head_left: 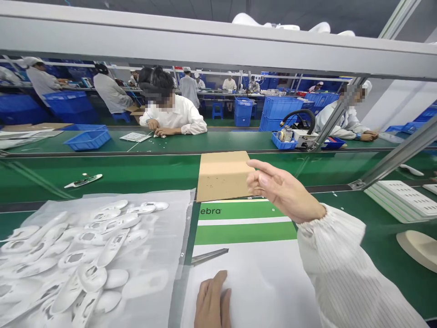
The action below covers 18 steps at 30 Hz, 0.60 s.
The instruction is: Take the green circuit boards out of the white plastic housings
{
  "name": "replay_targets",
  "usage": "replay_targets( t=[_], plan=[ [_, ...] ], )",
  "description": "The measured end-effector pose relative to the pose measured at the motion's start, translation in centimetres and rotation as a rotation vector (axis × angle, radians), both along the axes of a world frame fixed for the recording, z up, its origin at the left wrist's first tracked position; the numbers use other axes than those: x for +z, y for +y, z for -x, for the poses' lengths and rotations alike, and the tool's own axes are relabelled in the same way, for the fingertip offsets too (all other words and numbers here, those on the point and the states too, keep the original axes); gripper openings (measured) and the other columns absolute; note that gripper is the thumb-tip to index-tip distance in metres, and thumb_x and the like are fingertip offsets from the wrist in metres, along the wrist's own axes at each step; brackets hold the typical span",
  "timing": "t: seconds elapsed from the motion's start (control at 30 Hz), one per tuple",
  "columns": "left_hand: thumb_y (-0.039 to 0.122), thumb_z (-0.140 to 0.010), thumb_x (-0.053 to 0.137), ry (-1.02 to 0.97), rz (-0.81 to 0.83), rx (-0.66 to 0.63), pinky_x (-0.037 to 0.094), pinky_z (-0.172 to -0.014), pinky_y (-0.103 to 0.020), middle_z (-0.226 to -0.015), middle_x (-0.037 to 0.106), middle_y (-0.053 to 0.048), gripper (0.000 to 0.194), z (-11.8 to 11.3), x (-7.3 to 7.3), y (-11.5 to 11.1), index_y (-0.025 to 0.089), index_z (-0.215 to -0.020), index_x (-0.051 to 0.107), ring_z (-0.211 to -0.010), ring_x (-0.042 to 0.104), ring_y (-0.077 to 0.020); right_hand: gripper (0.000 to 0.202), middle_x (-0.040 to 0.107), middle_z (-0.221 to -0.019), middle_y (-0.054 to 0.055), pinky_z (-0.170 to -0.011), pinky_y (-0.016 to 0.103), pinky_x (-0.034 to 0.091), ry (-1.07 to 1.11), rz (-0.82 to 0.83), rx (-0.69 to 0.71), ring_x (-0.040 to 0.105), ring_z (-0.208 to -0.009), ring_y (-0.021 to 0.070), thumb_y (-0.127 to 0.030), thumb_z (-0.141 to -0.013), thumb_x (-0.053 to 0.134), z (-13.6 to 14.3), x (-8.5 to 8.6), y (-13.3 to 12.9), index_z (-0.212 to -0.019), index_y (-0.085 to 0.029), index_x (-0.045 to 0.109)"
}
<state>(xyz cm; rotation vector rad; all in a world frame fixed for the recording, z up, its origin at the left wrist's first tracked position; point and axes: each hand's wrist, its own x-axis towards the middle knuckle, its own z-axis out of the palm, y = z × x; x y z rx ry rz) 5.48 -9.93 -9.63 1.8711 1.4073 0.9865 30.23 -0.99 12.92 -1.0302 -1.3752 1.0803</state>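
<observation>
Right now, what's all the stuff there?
Plastic sheet: one, whitish, left
White parts: many, white, on sheet
Mat: one, white and green, centre
Metal tool: one, grey, mat's left
Cardboard: one, brown, beyond mat
Slim part: one, mostly white, upper left
Slotted panels: several, white, right
Curved piece: one, cream, right
Shelf: one, white, overhead
Bins: many, blue, background
Workers: several, mostly white clothes, background
Left hand: one, bare, over mat
Right hand: one, white sleeve, by cardboard

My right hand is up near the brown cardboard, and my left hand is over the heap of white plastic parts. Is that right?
Not quite: the head view shows your left hand over the white part of the green-striped sheet, not over the heap of white plastic parts. Your right hand is up near the brown cardboard.
</observation>
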Motion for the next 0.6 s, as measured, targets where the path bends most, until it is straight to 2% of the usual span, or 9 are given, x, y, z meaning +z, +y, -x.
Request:
replay_targets(
  t=[0.07,0.1,0.17,0.23,0.33,0.43,0.5,0.6],
  plan=[
    [0.033,-0.097,0.044,0.035,-0.024,-0.034,0.056,-0.075,-0.044,-0.103,0.067,-0.008,0.027,0.2,0.2,0.2,0.027,-0.116,0.063,-0.097,0.062,-0.0283,0.05,0.066,-0.108,0.005,-0.092,0.039,0.051,0.043,-0.088,0.142,0.064,-0.096,0.0166,-0.044,-0.093,0.059,1.7,1.5,-1.7,-0.139,-0.028,0.049],
    [0.032,-0.097,0.044,0.05,-0.043,-0.054,0.056,-0.075,-0.043,-0.102,0.067,-0.008,0.027,0.3,0.3,0.3,0.027,-0.116,0.063,-0.096,0.062,-0.028,0.049,0.066,-0.106,0.005,-0.093,0.038,0.051,0.042,-0.093,0.174,0.063,-0.096,0.0164,-0.042,-0.092,0.06,2.3,1.5,-2.1,-0.138,-0.029,0.05],
    [0.029,-0.097,0.044,0.078,-0.089,-0.087,0.056,-0.076,-0.043,-0.104,0.068,-0.008,0.027,0.6,0.5,0.6,0.025,-0.117,0.061,-0.097,0.063,-0.0273,0.049,0.066,-0.107,0.005,-0.092,0.037,0.051,0.049,-0.019,0.156,0.063,-0.096,0.0161,-0.04,-0.09,0.064,2.7,-0.1,-2.1,-0.136,-0.028,0.052],
    [0.025,-0.097,0.044,0.102,-0.145,-0.133,0.056,-0.08,-0.043,-0.109,0.068,-0.008,0.028,0.7,0.6,0.7,0.024,-0.121,0.058,-0.1,0.062,-0.0265,0.05,0.065,-0.112,0.006,-0.088,0.034,0.052,0.109,0.134,0.059,0.063,-0.096,0.0157,-0.042,-0.087,0.067,2.5,-3.4,-1.4,-0.133,-0.025,0.055],
    [0.021,-0.096,0.046,0.129,-0.215,-0.18,0.055,-0.085,-0.044,-0.115,0.067,-0.008,0.029,0.6,0.9,0.7,0.023,-0.123,0.057,-0.103,0.062,-0.026,0.051,0.064,-0.121,0.008,-0.084,0.029,0.052,0.296,0.354,-0.118,0.063,-0.096,0.0143,-0.041,-0.08,0.075,1.9,-10.0,-0.2,-0.126,-0.024,0.063],
    [0.02,-0.096,0.044,0.131,-0.203,-0.173,0.055,-0.089,-0.046,-0.117,0.067,-0.009,0.029,0.5,1.9,0.1,0.021,-0.121,0.058,-0.106,0.063,-0.0264,0.05,0.063,-0.122,0.008,-0.084,0.029,0.053,0.388,0.393,-0.222,0.064,-0.093,0.0137,-0.041,-0.076,0.078,1.6,-15.6,0.0,-0.121,-0.023,0.065],
    [0.021,-0.096,0.044,0.135,-0.119,-0.201,0.055,-0.092,-0.045,-0.119,0.066,-0.01,0.027,0.8,3.1,-0.3,0.022,-0.119,0.06,-0.11,0.062,-0.0263,0.051,0.064,-0.118,0.005,-0.088,0.027,0.053,0.448,0.385,-0.245,0.064,-0.094,0.0124,-0.041,-0.073,0.08,1.5,-17.9,-0.2,-0.119,-0.024,0.065],
    [0.026,-0.097,0.047,0.148,-0.001,-0.253,0.051,-0.102,-0.044,-0.129,0.061,-0.01,0.026,2.6,5.4,0.6,0.024,-0.12,0.058,-0.122,0.056,-0.0248,0.048,0.064,-0.114,0.002,-0.089,0.024,0.054,0.527,0.386,-0.224,0.063,-0.095,0.0103,-0.041,-0.077,0.077,1.3,-19.3,-0.6,-0.121,-0.029,0.063]
  ],
)
